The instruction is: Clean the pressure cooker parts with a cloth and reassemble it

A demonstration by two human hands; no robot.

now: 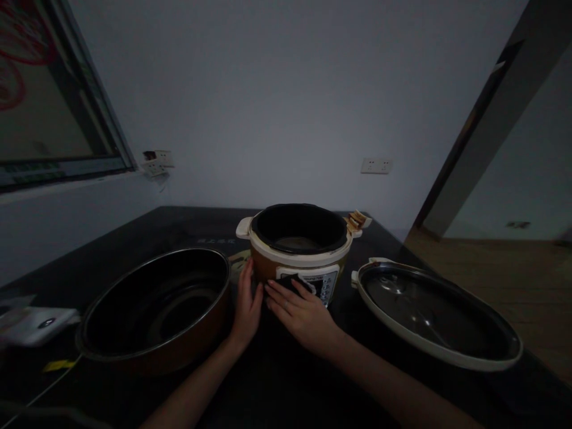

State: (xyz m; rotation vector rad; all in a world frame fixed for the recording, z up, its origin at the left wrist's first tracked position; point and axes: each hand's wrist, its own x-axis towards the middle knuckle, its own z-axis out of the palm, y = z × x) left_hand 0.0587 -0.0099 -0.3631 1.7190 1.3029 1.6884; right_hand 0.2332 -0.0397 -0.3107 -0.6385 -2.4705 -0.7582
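Note:
An electric pressure cooker (272,269) with a brown body, white rim and dark inner pot stands without its lid in front of me. My left hand (249,304) lies against the cooker's lower left side, its fingers stretched out. With my right hand (304,313) I press a black cloth (292,280) to the front of the cooker, partly over its control panel (329,284). The cloth is mostly hidden under my fingers, which lie nearly flat. Both hands are close together at the base of the cooker.
A wide dark pan (156,304) stands at the left on the black table (277,387). The cooker's lid (429,316) lies at the right. A white device (42,325) and a yellow tag (59,365) are at the far left. Sockets (376,165) are on the back wall.

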